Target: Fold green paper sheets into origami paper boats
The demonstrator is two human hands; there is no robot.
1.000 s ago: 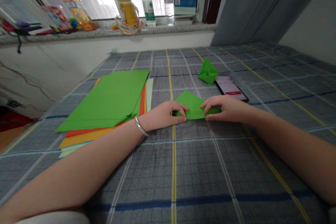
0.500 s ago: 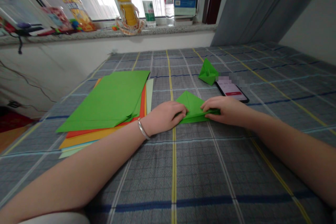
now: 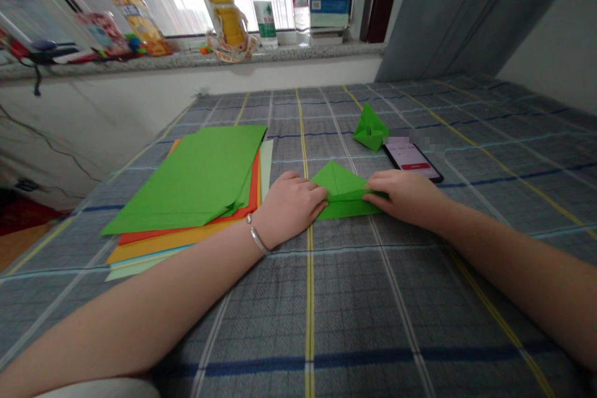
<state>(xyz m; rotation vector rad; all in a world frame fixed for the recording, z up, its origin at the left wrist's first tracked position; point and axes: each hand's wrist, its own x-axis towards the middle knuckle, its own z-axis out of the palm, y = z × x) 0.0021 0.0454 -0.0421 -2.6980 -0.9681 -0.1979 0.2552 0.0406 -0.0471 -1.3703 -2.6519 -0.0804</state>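
A folded green paper triangle (image 3: pixel 344 193) lies on the grey checked cloth (image 3: pixel 326 298) in front of me. My left hand (image 3: pixel 288 205), with a silver bangle on its wrist, presses its fingertips on the paper's left edge. My right hand (image 3: pixel 405 196) pinches the paper's lower strip at its right side and holds it folded up. Both hands are closed on the paper.
A stack of coloured paper sheets (image 3: pixel 196 183), green on top, lies to the left. A finished green paper model (image 3: pixel 370 129) and a phone (image 3: pixel 413 160) sit behind my right hand. Bottles (image 3: pixel 261 3) and boxes line the windowsill. A grey curtain hangs at right.
The paper's lower strip has been folded up along the base. Both hands shifted slightly along that edge, the left one moving up onto the paper.
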